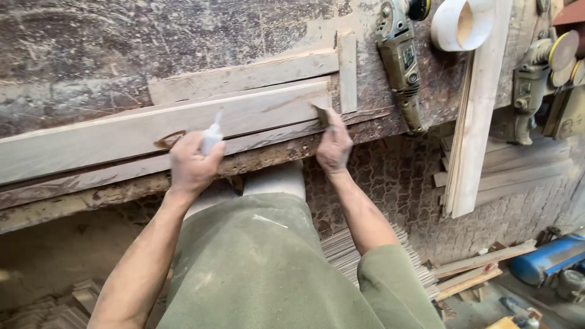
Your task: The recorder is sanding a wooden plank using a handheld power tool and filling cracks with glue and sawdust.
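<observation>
Here the left hand (190, 164) gripped a small white glue bottle (211, 137), nozzle tilted toward the long wooden board (122, 131), ready to dispense. At the board's end, the right hand (333, 146) pinched a small scrap (321, 114), pressing it flat.

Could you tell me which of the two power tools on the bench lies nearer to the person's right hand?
The olive-green angle grinder lying lengthwise just right of the right hand; the other tool, with a yellow sanding disc, sits far off at the bench's right end.
</observation>
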